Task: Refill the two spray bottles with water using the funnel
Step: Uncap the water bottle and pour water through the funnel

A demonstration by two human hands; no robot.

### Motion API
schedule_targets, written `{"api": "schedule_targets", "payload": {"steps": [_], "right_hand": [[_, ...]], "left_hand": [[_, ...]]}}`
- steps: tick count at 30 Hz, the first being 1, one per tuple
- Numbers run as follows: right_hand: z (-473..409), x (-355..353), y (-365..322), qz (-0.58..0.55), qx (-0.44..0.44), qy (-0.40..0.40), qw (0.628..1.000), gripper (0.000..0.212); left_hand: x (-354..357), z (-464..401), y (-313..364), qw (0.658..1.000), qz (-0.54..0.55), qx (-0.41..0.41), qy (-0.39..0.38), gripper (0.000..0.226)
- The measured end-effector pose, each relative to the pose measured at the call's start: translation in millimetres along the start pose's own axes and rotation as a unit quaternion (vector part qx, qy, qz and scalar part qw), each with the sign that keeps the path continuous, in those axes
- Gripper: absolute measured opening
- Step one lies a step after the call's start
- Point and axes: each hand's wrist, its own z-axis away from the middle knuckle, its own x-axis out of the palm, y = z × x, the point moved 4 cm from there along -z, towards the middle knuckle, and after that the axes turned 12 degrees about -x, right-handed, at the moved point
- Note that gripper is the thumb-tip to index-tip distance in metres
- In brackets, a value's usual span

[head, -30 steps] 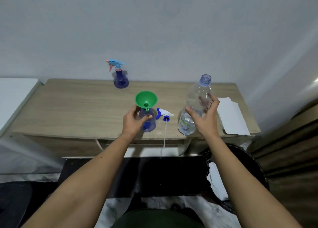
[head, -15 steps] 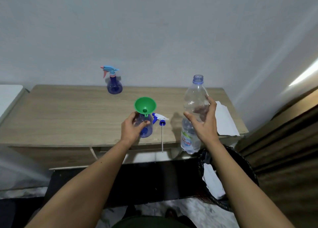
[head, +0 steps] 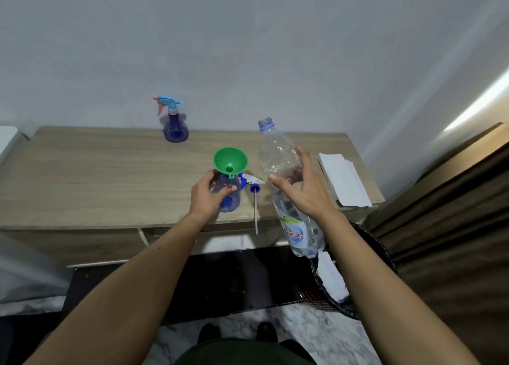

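The water bottle (head: pixel 283 188) has come up off the table since a second ago and now hangs in the air, tilted with its open neck leaning left toward the funnel (head: pixel 230 161). The right hand (head: pixel 300 189) grips it round the middle, thumb on the near side and fingers curled over the far side. A little water sits in its lower end, just above the bin (head: pixel 355 276) on the floor, which has white paper in it.

The left hand (head: pixel 208 195) is wrapped round the open spray bottle (head: pixel 230 196), which stands near the front edge of the table (head: pixel 96 177). The green funnel sits in its neck. Just right of it lies the spray head (head: pixel 251 181), its tube pointing past the table edge.

Farther right a folded tissue (head: pixel 341 181) lies on the table. At the back, by the wall, stands the second spray bottle (head: pixel 175 129) with its blue and pink head on.
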Motion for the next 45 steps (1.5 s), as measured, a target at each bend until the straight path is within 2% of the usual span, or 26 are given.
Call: {"api": "schedule_targets", "payload": {"steps": [8,12,33,45], "right_hand": [[0.4,4.9,2.3,0.121,-0.015,-0.117,0.986,0.093],[1.7,2.3,2.0,0.164,-0.019,-0.146,0.975,0.093],[-0.2,-13.8,-12.5,0.247,-0.014,-0.188,0.951,0.086],[-3.4,-21.3,-8.4,0.288,-0.008,-0.2,0.936,0.095]], "left_hand": [[-2.7,1.3,3.4,1.0,-0.017,0.017,0.003,0.051],[-3.3,0.2,3.8,1.0,-0.025,0.018,0.001,0.052],[-6.0,4.5,2.3,0.999,-0.032,0.015,0.003,0.055],[-4.2,2.5,-1.2,1.0,-0.011,0.005,0.001,0.052]]}}
